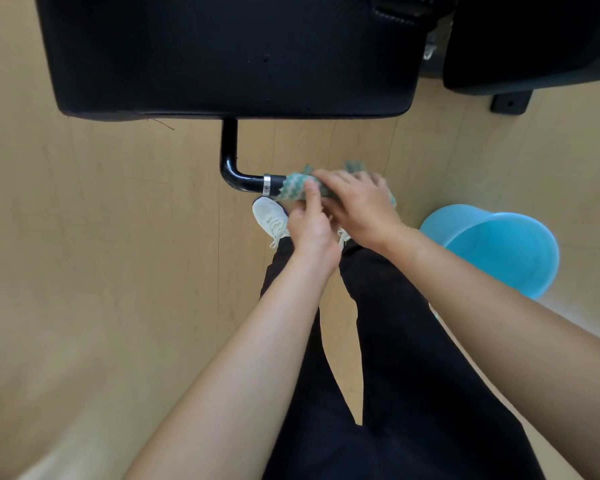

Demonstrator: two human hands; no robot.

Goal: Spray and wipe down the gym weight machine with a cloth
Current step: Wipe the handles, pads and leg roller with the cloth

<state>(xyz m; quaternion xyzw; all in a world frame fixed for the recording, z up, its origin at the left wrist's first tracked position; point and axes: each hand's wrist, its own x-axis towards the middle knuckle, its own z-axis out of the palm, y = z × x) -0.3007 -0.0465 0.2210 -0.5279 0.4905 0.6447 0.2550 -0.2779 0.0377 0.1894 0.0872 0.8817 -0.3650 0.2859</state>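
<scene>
A black bent handle bar (238,178) with a silver ring sticks out from under the machine's black padded seat (222,53). A green-and-white patterned cloth (295,187) is wrapped around the bar's grip end. My right hand (357,206) lies over the cloth from above and presses it onto the grip. My left hand (309,226) holds the cloth's near edge from below, thumb raised against it. The grip under the cloth is hidden. No spray bottle is in view.
A light blue plastic bucket (496,247) stands on the wooden floor at the right, close to my right forearm. A second black pad (534,39) and a black machine foot (510,102) sit at top right. My white shoe (271,216) is below the bar.
</scene>
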